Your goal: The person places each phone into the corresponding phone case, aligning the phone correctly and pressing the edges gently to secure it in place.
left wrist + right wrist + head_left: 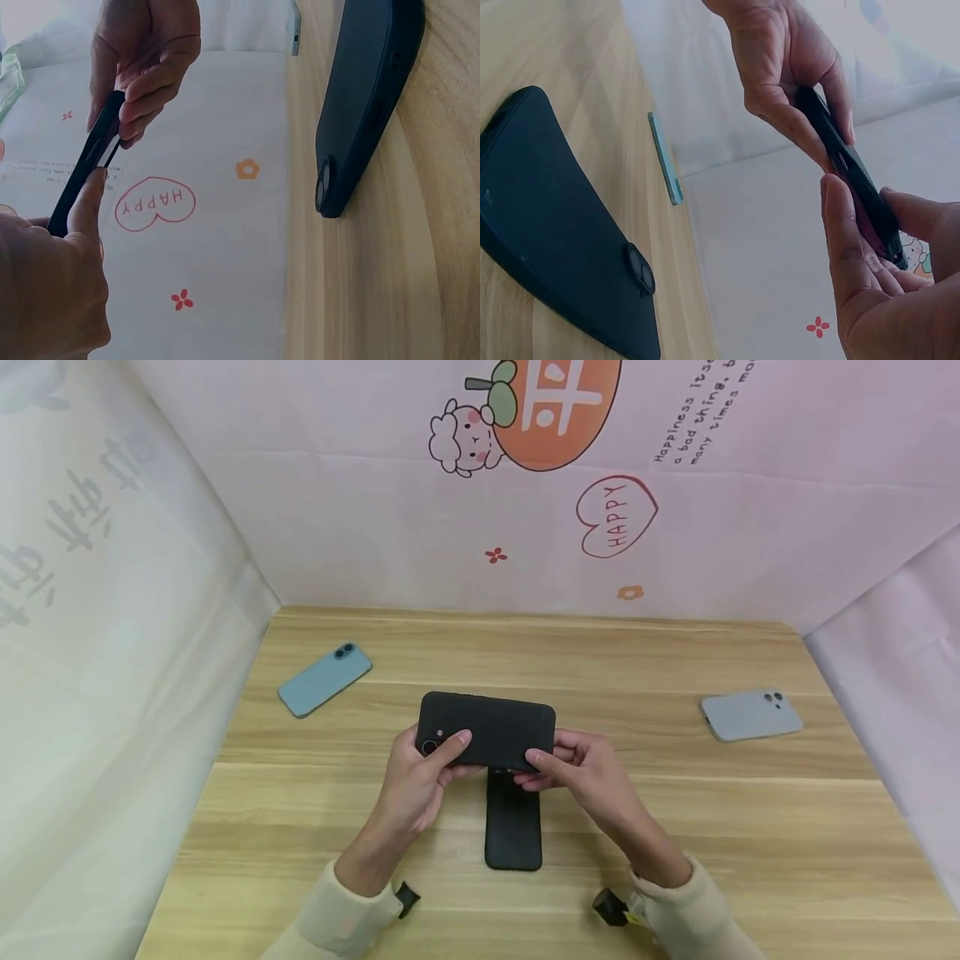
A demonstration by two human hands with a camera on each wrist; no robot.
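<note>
Both hands hold a black phone (pixel 495 727) sideways above the table, its back with a camera ring showing in the head view. My left hand (pixel 408 785) grips the left end, thumb on the back; my right hand (pixel 596 772) pinches the lower right corner. Edge-on in the left wrist view, a narrow gap runs along the side of the held phone (pixel 90 157); I cannot tell whether this is a separate case. Below the hands, a second black phone (pixel 513 827) lies on the table, its upper end hidden in the head view. Its round camera part (pixel 640 268) appears in the right wrist view.
A light blue phone (pixel 326 680) lies at the back left of the wooden table (pixel 637 668). A pale grey-blue phone (pixel 752 714) lies at the right. White printed cloth (pixel 397 535) hangs behind the table and along its sides.
</note>
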